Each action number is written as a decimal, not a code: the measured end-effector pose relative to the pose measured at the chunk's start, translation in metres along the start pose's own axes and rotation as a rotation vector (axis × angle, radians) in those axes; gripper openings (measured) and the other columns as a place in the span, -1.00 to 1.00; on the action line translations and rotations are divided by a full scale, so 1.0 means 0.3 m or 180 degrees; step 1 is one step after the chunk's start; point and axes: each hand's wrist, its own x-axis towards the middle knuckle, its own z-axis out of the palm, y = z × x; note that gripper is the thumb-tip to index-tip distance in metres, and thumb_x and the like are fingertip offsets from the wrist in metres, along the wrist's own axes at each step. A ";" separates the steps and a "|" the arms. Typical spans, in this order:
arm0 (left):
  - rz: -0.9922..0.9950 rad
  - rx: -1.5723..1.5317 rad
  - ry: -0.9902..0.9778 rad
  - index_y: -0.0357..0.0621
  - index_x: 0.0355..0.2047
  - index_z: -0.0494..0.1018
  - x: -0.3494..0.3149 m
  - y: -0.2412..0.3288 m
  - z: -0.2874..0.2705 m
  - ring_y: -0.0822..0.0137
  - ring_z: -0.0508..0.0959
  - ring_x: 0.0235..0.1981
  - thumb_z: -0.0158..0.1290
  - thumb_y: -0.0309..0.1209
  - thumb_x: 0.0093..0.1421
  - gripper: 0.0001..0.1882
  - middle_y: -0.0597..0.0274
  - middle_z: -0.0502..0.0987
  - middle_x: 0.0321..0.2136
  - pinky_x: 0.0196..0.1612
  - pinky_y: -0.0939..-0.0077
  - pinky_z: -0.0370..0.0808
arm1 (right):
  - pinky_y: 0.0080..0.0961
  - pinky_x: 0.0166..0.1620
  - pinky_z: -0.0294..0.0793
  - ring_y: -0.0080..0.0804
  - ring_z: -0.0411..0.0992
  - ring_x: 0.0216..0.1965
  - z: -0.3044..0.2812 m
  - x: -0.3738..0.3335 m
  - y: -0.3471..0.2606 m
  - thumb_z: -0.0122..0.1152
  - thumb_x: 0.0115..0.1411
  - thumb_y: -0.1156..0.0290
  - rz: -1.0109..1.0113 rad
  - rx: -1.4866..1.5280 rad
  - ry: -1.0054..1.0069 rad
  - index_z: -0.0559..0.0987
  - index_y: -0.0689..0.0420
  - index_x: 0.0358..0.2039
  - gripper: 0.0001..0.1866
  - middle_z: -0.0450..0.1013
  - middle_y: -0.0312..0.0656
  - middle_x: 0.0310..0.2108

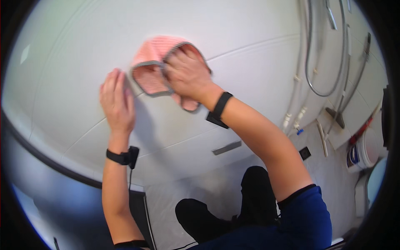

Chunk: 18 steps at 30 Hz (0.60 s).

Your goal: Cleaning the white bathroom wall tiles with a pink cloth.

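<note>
A pink cleaning cloth (151,51) with a grey stitched edge lies bunched and folded against the white tiled wall (246,25). My right hand (189,75) presses into it, fingers bent and partly hidden among the folds; hand and cloth are slightly blurred. To the left of the cloth, my left hand (118,100) rests against the wall with its fingers stretched out and close together. It holds nothing. Each wrist wears a black strap with a small dark box.
At the right, a shower hose (307,62) hangs beside white pipes (295,91). Below them are a long-handled floor tool (336,117) and a white bucket (367,150). A grey metal strip (227,148) sits low on the wall, and a square drain (305,153) lies in the floor.
</note>
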 end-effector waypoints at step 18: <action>0.0489 0.0446 0.0253 -0.36 0.44 0.13 -0.104 -0.100 0.096 0.02 0.08 0.51 -0.26 -0.32 0.51 -0.43 -0.06 0.15 0.46 0.52 0.16 -0.21 | -0.25 0.21 0.37 -0.18 0.40 0.17 -0.026 -0.658 0.105 0.34 0.12 0.16 0.2745 0.1076 -0.1635 0.45 0.12 0.21 -0.35 0.47 -0.08 0.13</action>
